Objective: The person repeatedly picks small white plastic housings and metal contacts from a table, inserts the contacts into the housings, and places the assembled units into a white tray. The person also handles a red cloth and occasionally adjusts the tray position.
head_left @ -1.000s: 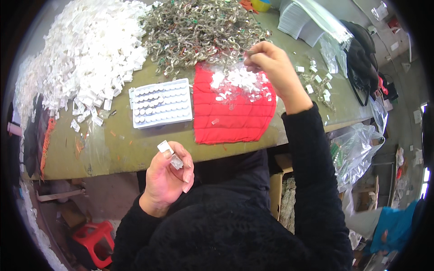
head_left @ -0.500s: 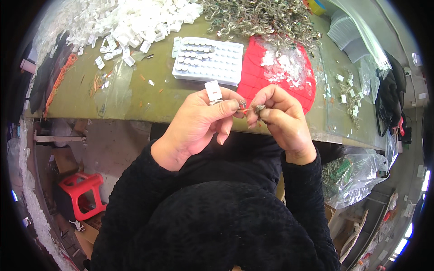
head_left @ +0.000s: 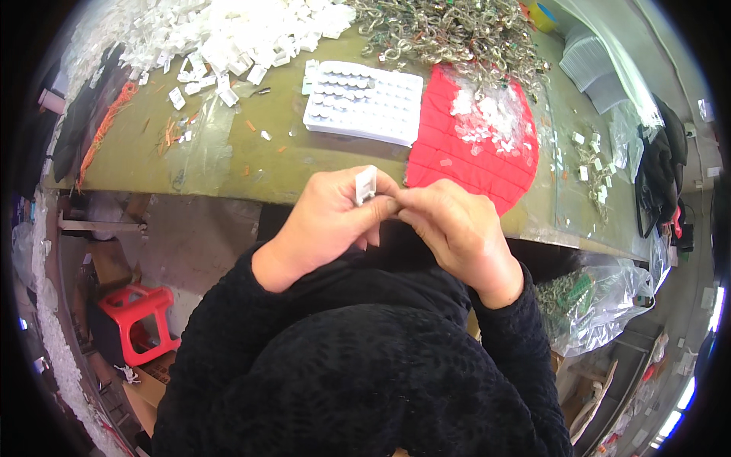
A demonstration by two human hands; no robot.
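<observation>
My left hand (head_left: 324, 217) is closed, gripping a small white plastic piece (head_left: 365, 185) that stands up between thumb and forefinger. Against its fingertips presses my right hand (head_left: 461, 232), also closed in a pinch; whatever it holds is hidden behind the fingers. Both hands are over the near edge of the table. Just beyond them lies a white tray (head_left: 362, 134) with rows of round hollows, several filled with silvery discs. To its right, a red quilted cloth (head_left: 442, 160) bears a heap of small clear and whitish bits (head_left: 491, 118).
Loose white plastic pieces (head_left: 228, 34) form a big pile at the back left. Metal rings and clasps (head_left: 457, 30) are heaped at the back centre. An orange thread bundle (head_left: 106, 137) lies left. A red stool (head_left: 141, 324) and a clear plastic bag (head_left: 609, 301) are below the table.
My right hand has turned and closed in against the left fingertips. Metal rings and an orange bit that showed between the hands are now hidden. The white piece has tilted.
</observation>
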